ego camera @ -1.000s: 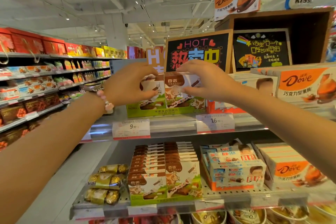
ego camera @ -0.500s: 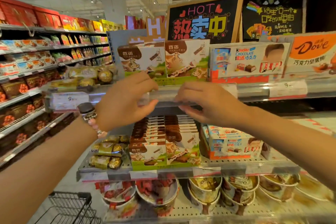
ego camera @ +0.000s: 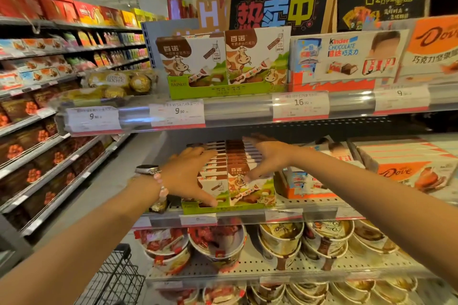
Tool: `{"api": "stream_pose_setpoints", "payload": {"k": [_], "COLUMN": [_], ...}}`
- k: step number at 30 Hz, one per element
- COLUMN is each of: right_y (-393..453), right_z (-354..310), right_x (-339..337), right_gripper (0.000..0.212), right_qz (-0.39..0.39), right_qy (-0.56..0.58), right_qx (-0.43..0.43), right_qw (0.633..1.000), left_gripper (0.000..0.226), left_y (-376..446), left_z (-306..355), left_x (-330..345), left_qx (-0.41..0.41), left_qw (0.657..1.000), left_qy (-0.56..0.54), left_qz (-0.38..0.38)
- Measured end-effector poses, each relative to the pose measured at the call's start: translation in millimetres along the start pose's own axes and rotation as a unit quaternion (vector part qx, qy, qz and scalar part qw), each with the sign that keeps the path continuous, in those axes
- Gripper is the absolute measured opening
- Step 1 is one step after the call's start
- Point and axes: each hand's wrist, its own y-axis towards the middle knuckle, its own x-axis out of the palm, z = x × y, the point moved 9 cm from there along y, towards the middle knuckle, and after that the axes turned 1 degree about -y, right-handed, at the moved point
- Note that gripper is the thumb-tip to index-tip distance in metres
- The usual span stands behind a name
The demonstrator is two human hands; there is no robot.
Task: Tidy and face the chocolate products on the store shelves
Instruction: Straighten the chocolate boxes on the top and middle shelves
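Now both hands, left (ego camera: pixel 188 176) and right (ego camera: pixel 269 158), lie spread flat over the chocolate boxes (ego camera: pixel 238 171)

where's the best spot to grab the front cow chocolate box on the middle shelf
Pinch the front cow chocolate box by its top edge, coming from above and in front. It stands upright in a green tray with boxes packed behind and beside it, so probably only the top is free.

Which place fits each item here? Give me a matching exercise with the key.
Things:
1. Ferrero Rocher packs
2. Kinder Chocolate boxes
3. Dove tubs
4. left hand

Places:
A. shelf below the hands
B. top shelf, left end
C. on the Bainuo boxes, middle shelf
D. top shelf, right of the cow boxes

Pairs: 1-B, 2-D, 3-A, 4-C
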Motion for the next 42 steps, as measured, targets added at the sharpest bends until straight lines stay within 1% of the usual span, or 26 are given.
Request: {"api": "stream_pose_setpoints", "payload": {"k": [1,3,6,8,10,13,15,17,20,21,23,26,28,32,37,42], "right_y": [6,16,22,24,25,20,14,10,11,11,10,8,7,5,4,1], "right_z": [6,15,24,26,28,24,21,19,19,19,18,18,17,14,12,11], "right_x": [6,15,18,18,17,14,12,11,15,16,17,18,18,20,23,23], "right_gripper": [0.118,0.126,0.13,0.129,0.127,0.121,0.116,0.114,0.118,0.117,0.107,0.097,0.095,0.102,0.107,0.107], "right_qz": [-0.038,-0.09,-0.112,-0.106,-0.084,-0.045,-0.018,0.002,0.015,0.016,0.024,0.029,0.034,0.023,-0.001,0.002], "right_qy": [0.032,0.071,0.056,0.062,0.057,0.047,0.051,0.054,0.054,0.052,0.059,0.072,0.091,0.109,0.124,0.119], "right_qx": [0.023,0.061,0.085,0.09,0.091,0.07,0.048,0.032,0.019,0.019,0.014,0.011,0.01,0.008,0.019,0.028], "right_qw": [0.998,0.992,0.988,0.988,0.991,0.995,0.997,0.998,0.998,0.998,0.998,0.997,0.995,0.994,0.992,0.993], "left_gripper": [0.127,0.125,0.116,0.111,0.109,0.112,0.117,0.117,0.111,0.107,0.099,0.098,0.101,0.095,0.107,0.108], "left_y": [4,8,15,18,20,22,25,25,23,22,20,16,14,12,10,11], "left_z": [-5,-11,-14,-15,-15,-16,-20,-23,-21,-20,-20,-23,-23,-18,-15,-15], "left_x": [8,15,16,15,13,10,12,12,9,10,12,17,19,18,18,17], "left_qx": [-0.018,-0.038,-0.046,-0.049,-0.045,-0.031,-0.031,-0.031,-0.022,-0.021,-0.019,-0.011,-0.005,0.019,0.03,0.027], "left_qw": [0.999,0.997,0.993,0.994,0.994,0.993,0.992,0.992,0.991,0.991,0.991,0.989,0.987,0.989,0.989,0.985], "left_qy": [-0.015,-0.055,-0.102,-0.097,-0.099,-0.111,-0.115,-0.12,-0.12,-0.122,-0.129,-0.144,-0.154,-0.145,-0.141,-0.161], "left_qz": [-0.025,-0.046,-0.033,-0.02,0.001,0.031,0.034,0.038,0.051,0.051,0.044,0.037,0.036,0.039,0.045,0.059]}}
